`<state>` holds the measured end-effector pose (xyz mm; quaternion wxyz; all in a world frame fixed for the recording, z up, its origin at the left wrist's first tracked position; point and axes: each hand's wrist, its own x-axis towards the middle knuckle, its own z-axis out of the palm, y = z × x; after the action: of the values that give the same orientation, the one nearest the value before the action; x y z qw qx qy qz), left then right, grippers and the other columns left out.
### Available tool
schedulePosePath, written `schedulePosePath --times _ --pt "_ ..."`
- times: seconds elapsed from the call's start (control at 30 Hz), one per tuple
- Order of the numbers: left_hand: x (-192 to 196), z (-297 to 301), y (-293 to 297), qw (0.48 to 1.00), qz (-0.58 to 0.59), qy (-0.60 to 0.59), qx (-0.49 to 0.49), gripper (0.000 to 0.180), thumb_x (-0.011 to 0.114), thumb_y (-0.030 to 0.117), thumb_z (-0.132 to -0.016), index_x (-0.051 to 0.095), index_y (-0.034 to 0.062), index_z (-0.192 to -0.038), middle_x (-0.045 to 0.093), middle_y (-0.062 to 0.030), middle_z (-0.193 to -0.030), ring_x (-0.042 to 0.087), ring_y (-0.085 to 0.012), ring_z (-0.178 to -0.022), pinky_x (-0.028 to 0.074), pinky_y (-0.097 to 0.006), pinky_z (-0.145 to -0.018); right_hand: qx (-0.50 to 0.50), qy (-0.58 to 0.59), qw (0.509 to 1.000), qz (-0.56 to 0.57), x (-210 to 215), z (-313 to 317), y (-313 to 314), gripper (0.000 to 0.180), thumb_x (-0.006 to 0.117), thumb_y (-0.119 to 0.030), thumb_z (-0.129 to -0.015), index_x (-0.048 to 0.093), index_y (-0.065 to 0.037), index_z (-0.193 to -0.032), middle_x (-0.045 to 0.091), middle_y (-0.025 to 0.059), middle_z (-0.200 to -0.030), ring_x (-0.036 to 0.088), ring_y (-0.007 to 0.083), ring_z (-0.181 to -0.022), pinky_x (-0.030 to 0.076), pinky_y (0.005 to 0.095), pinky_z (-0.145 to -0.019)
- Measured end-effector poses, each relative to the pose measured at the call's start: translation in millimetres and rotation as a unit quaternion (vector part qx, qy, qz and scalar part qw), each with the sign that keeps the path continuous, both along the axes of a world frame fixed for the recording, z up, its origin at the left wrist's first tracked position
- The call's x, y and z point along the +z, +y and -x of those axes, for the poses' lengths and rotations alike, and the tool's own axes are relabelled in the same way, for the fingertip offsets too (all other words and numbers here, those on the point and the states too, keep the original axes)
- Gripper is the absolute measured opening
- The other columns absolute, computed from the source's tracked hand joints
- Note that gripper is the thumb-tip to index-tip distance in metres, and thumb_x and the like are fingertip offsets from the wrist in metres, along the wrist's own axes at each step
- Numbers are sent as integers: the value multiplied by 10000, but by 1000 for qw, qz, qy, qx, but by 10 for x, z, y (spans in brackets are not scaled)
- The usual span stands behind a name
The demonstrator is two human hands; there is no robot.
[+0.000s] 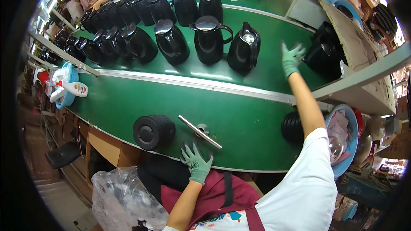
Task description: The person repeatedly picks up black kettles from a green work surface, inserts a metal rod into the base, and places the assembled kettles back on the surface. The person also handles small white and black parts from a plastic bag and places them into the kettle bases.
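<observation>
My left hand (197, 162), in a grey-green glove, is at the front edge of the green table with its fingers spread and nothing in them. Beside it lies a row of black round ribbed discs (147, 132), and just beyond stands a metal T-shaped bar (188, 123). Gloved the same way, my right hand (292, 57) reaches far out over the conveyor, fingers apart and slightly blurred. Close to its fingertips is a dark black jug (323, 51) by the right-hand opening. An open-topped black jug (245, 49) stands to its left, next to a lidded one (208, 40).
Several more black jugs (171, 42) line the green conveyor toward the left. A metal rail (188, 81) divides conveyor and table. More black discs (292, 127) lie under my right forearm. Blue basins (349, 145) flank the table, one holding a white bottle (75, 88). A person works far left.
</observation>
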<state>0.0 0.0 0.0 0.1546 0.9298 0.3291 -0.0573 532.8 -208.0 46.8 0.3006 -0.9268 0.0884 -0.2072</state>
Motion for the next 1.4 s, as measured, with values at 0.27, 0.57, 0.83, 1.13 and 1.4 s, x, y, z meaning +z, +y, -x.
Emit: schedulePosePath --times 0.27,0.57,0.83,1.13,1.4 --pt "-141 -123 -67 999 -20 -33 -2 1010 717 552 -759 375 25 -1550 232 -321 -1604 196 -550 -1455 152 -691 -1159 -213 41 874 434 149 -881 -1273 383 493 -219 -1003 540 -83 -1359 454 277 -1490 481 471 -1329 376 633 -1097" --pt "-111 -109 -89 996 7 -86 5 970 725 568 -783 405 52 -1540 293 -274 -1591 261 -514 -1444 208 -678 -1145 9 -32 925 378 703 230 -964 499 796 -275 -831 600 -145 -1271 482 131 -1387 522 406 -1222 547 578 -896" --pt "396 456 92 875 292 -384 30 651 733 129 -896 455 3 -1471 492 -181 -1452 448 -325 -1389 355 -433 -1161 368 -115 916 110 1816 2455 -389 474 763 -87 -771 632 8 -1217 548 166 -1332 531 373 -1225 453 440 -1045" --pt "1133 1354 223 623 655 -427 38 675 692 139 -962 391 10 -1552 503 -124 -1527 502 -238 -1391 379 -366 -1185 668 266 679 -151 1984 4242 294 521 863 -180 -772 657 40 -1196 606 149 -1294 612 253 -1166 517 355 -978" --pt "1138 2543 328 610 622 -452 192 487 604 210 -1029 507 13 -1464 581 -102 -1425 569 -191 -1293 442 -358 -1136 732 322 586 -130 1742 4870 1108 572 948 -247 -701 697 6 -1148 619 134 -1208 663 246 -1041 541 358 -904"
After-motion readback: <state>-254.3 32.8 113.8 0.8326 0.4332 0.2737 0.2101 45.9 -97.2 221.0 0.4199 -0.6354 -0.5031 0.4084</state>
